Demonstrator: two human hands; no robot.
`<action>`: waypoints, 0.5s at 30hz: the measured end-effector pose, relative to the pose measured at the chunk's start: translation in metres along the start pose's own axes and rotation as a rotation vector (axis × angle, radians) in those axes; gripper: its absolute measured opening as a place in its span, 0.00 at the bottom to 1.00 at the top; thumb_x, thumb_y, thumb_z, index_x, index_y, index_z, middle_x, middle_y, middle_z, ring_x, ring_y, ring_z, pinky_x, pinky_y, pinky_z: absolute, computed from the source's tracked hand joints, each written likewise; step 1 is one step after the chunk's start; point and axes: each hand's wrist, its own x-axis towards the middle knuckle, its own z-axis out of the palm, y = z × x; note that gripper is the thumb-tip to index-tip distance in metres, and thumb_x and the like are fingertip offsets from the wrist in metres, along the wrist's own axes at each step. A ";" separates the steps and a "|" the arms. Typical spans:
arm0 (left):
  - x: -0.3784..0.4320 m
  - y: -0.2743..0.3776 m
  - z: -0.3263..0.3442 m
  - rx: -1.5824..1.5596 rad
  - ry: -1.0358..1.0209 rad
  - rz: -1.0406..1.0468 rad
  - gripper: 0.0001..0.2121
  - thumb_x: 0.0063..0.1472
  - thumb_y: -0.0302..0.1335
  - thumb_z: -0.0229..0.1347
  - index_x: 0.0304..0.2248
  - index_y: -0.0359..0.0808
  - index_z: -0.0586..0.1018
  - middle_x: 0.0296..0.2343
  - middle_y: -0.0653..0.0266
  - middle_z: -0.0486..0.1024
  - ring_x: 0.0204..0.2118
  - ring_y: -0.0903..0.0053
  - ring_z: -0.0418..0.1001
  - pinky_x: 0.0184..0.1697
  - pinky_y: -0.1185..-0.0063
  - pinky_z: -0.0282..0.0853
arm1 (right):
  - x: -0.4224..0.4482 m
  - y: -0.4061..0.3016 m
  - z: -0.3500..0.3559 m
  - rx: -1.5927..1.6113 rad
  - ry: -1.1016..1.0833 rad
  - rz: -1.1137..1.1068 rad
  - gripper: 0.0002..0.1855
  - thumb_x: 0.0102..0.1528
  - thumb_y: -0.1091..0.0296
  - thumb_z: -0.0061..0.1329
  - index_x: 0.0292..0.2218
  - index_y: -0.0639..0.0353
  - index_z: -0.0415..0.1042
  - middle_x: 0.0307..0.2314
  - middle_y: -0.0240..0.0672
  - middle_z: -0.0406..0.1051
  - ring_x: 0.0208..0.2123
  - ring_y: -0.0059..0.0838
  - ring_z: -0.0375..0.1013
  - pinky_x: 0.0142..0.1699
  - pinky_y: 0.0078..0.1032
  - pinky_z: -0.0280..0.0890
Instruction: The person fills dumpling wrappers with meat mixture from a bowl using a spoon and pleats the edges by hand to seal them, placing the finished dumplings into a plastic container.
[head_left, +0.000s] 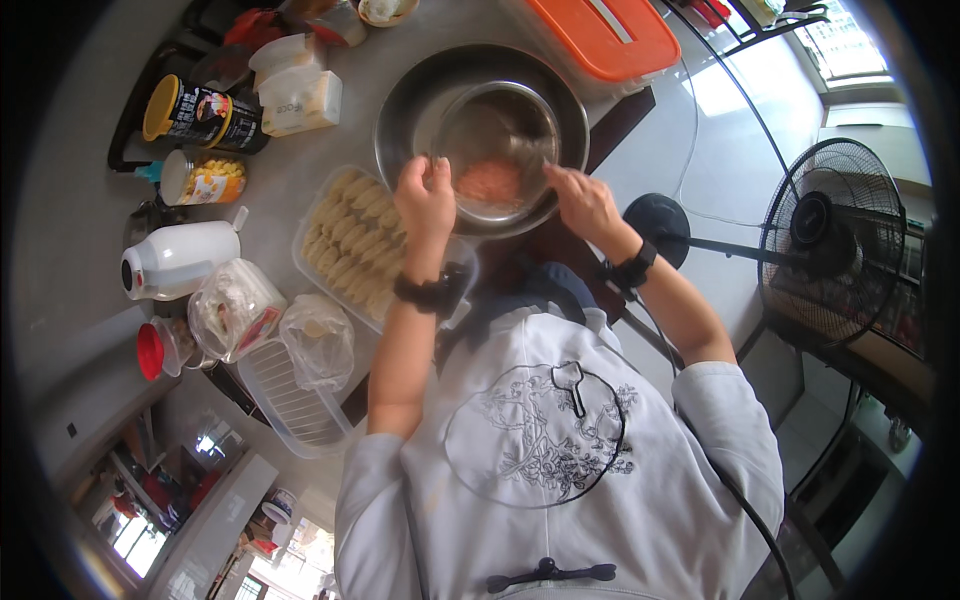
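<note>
A small metal bowl (517, 97) holds pinkish-orange minced filling (489, 181) near its front side. It is over or inside a wide metal basin (405, 105); whether it touches the bottom cannot be made out. My left hand (426, 201) pinches the small bowl's left rim between thumb and fingers. On the opposite side, the slightly blurred fingers of my right hand (589, 206) grip its right rim. Just left of the basin, partly behind my left forearm, lies a clear plastic tray (302, 259) of dumplings (352, 236) in rows.
An orange-lidded container (615, 37) sits behind the basin at right. Along the left are a tissue pack (300, 105), several jars, a white bottle (184, 251), plastic bags (319, 341) and a ridged plastic tray (292, 401). A standing fan (829, 244) is at right.
</note>
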 end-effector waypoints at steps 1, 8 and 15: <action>0.001 -0.004 0.000 0.001 0.006 0.001 0.13 0.54 0.33 0.51 0.26 0.28 0.69 0.19 0.61 0.69 0.23 0.75 0.65 0.29 0.78 0.61 | -0.007 -0.003 0.004 0.024 -0.010 -0.015 0.16 0.45 0.81 0.42 0.39 0.65 0.65 0.27 0.43 0.70 0.26 0.39 0.71 0.30 0.28 0.68; 0.001 -0.005 -0.001 -0.020 0.010 0.039 0.12 0.54 0.33 0.51 0.26 0.29 0.69 0.18 0.61 0.68 0.22 0.77 0.64 0.28 0.79 0.61 | 0.013 -0.025 -0.009 0.013 0.100 -0.045 0.14 0.45 0.83 0.41 0.37 0.65 0.66 0.25 0.41 0.70 0.25 0.37 0.71 0.29 0.26 0.67; 0.003 -0.006 0.000 0.004 0.038 0.017 0.13 0.54 0.33 0.50 0.26 0.29 0.69 0.17 0.61 0.68 0.21 0.76 0.64 0.26 0.78 0.60 | -0.008 -0.010 -0.022 -0.047 -0.027 -0.059 0.17 0.39 0.82 0.42 0.35 0.63 0.66 0.23 0.38 0.69 0.23 0.36 0.70 0.28 0.27 0.66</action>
